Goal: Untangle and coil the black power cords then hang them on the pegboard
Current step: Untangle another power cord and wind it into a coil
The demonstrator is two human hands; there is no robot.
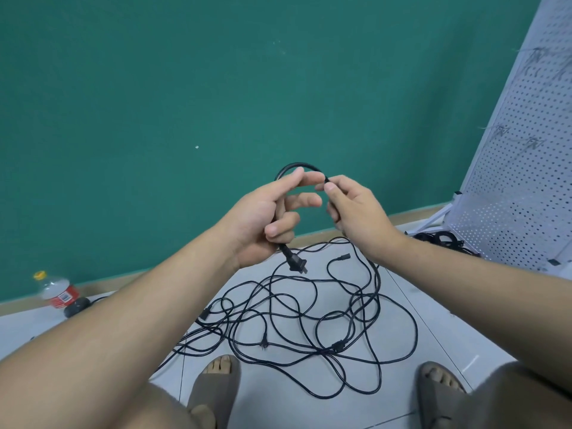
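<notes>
Bending one black cord into a loop between my hands

My left hand (263, 218) is gripping the cord (297, 166) near its plug (296, 264); my right hand (353, 209) is pinching the arc. The tangled cords (309, 320) are lying on the floor, the pegboard (523, 168) leaning at right.

Pale tiled floor (448, 335) bears tangled black cords (299, 317), a bottle (58, 291), seemingly coiled cords (439, 238).

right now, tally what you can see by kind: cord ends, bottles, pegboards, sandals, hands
black plug and connector ends: 5 visible
clear plastic bottle with red label: 1
white perforated metal pegboard: 1
grey-brown slide sandals: 2
bare hands, left hand and right hand, both holding one black power cord: 2
total: 11
</notes>
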